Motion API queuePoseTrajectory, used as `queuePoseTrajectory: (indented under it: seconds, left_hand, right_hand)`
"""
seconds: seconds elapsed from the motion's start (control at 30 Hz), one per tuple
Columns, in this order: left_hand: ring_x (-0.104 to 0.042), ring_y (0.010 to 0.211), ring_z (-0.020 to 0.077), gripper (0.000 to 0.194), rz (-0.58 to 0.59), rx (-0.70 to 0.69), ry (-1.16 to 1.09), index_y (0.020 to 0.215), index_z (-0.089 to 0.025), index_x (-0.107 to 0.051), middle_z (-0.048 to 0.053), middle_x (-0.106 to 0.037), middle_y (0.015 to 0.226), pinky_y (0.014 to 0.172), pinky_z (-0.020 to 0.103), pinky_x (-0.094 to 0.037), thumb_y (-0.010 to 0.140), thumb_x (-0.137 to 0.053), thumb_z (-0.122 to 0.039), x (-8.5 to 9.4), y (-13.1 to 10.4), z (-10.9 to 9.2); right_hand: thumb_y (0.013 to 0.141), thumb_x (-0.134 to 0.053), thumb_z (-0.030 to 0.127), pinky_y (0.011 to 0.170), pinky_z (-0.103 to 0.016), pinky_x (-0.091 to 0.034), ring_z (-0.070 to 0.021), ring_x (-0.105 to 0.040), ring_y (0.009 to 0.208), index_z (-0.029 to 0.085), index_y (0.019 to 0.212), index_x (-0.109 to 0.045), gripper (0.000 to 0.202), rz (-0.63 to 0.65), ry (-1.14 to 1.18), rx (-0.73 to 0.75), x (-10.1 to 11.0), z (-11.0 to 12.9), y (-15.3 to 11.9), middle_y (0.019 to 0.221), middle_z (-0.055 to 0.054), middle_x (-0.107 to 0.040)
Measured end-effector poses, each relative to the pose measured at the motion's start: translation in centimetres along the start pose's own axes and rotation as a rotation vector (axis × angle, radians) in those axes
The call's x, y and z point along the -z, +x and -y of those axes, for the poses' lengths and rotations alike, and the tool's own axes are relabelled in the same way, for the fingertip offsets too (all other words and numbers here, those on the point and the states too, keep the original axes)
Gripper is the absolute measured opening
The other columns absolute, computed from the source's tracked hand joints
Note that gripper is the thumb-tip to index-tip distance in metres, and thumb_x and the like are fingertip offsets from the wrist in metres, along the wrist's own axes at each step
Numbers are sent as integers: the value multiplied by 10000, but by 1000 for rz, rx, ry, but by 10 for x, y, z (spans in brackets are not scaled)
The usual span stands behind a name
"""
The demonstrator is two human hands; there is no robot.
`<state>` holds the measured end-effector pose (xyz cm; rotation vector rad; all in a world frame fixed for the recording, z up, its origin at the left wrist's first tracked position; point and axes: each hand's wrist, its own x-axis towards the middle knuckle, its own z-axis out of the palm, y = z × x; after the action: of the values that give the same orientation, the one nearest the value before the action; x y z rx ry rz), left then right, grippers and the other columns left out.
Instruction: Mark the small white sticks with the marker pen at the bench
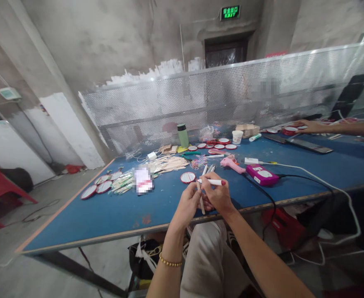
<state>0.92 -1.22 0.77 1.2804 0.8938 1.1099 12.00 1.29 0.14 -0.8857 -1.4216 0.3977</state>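
My left hand (190,198) is closed on a flat wooden craft stick (202,204), which points down toward the table's front edge. In my right hand (217,196) is a white marker (213,181) with a red end, its tip close to the top of the stick. Whether the tip touches the wood I cannot tell. Just beyond my hands lies a round white disc with a red rim (188,177). More white pens (211,169) lie behind my fingers. A pile of wooden sticks (172,163) spreads to the left.
On the blue table (107,223) are a pink glue gun (232,165), a magenta box with cables (262,175), a green bottle (183,135), a paper cup (237,137) and several red-rimmed discs (104,187). Another person's hand (309,126) reaches in at right. Perforated metal panels (157,99) stand behind.
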Motion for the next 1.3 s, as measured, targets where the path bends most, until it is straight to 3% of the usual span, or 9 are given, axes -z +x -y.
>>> queuePoseTrajectory:
  seconds: [1.3]
  left_hand:
    - [-652, 511, 164, 407, 27, 3, -17, 965, -185, -503, -32, -633, 625, 516, 282, -529, 740, -646, -493, 3, 2, 3]
  right_hand:
    - [863, -509, 298, 516, -224, -436, -117, -538, 486, 198, 682, -585, 220, -31, -24, 15, 4, 4, -1, 529, 29, -572]
